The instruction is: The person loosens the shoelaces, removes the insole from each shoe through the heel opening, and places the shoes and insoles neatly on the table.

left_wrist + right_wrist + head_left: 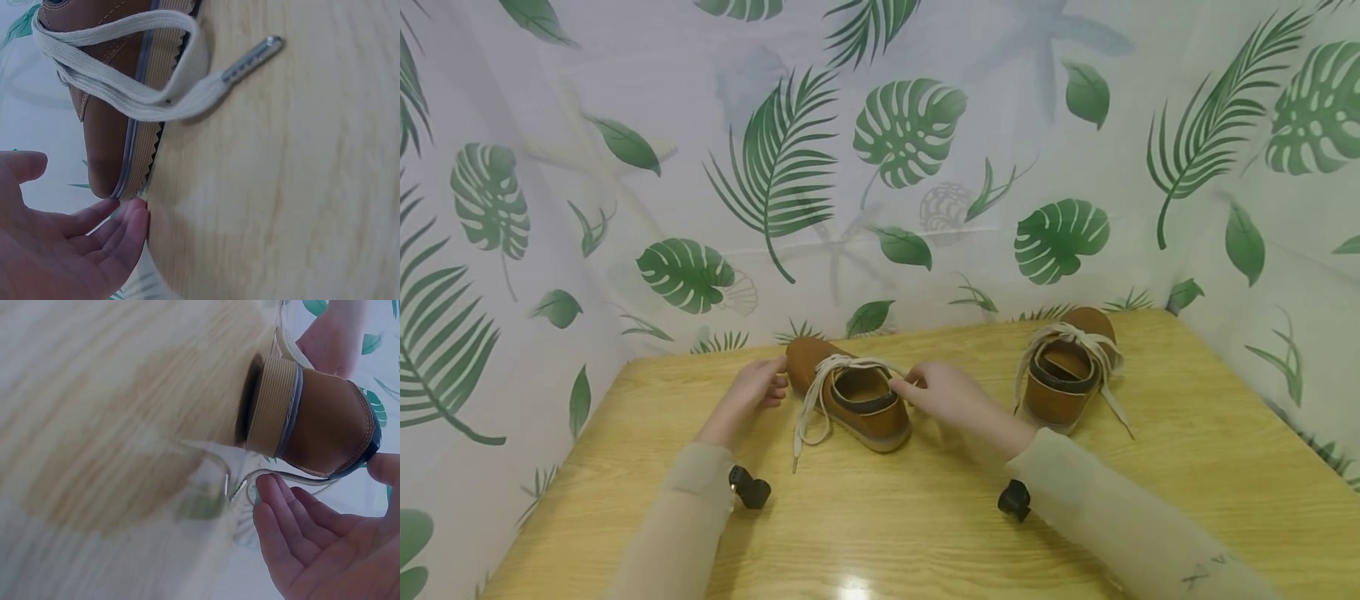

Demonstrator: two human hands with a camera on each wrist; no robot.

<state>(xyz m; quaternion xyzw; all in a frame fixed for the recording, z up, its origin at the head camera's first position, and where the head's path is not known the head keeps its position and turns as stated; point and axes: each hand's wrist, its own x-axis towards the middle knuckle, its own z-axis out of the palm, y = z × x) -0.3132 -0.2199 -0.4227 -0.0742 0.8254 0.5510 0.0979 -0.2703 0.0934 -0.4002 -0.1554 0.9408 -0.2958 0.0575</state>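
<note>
A brown leather shoe (872,421) with untied-looking cream laces (820,383) stands on the wooden table, its toe pointing to the back left. Beside the toe is my left hand (758,387); in the left wrist view its fingers are extended, with the fingertips at the toe and the thumb apart. My right hand (943,392) is at the heel end. In the right wrist view the thumb tip meets the dark collar of the shoe (328,422), while the loosely bent fingers (281,531) lie near the hanging lace.
A second brown shoe (1060,404), its cream laces tied in a bow, stands at the back right of the wooden table (880,533). Behind the table hangs a leaf-patterned cloth (820,167). Small black cameras sit at both wrists.
</note>
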